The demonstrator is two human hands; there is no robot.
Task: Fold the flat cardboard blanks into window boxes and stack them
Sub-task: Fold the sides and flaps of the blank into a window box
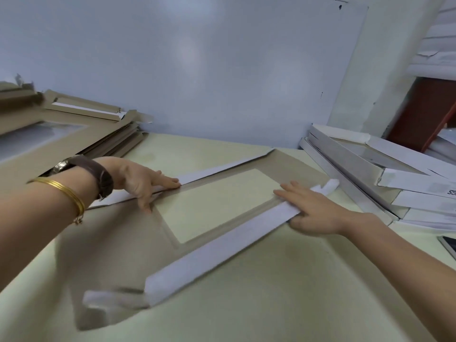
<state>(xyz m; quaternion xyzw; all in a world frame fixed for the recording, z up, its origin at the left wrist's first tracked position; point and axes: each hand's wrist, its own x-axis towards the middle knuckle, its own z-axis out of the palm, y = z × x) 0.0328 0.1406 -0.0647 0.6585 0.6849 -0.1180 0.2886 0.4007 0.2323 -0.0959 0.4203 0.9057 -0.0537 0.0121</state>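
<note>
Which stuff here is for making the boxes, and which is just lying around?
For the job: blank being folded, pressed by the left hand and right hand; pile of flat blanks; stack of folded boxes.
Just lying about: phone; leaning white board.

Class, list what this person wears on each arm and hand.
The left hand and right hand are bare, with no gloves or visible sleeves. On the left side there is a watch with a dark brown strap, and thin gold bangles behind it. Nothing is worn on the right.
</note>
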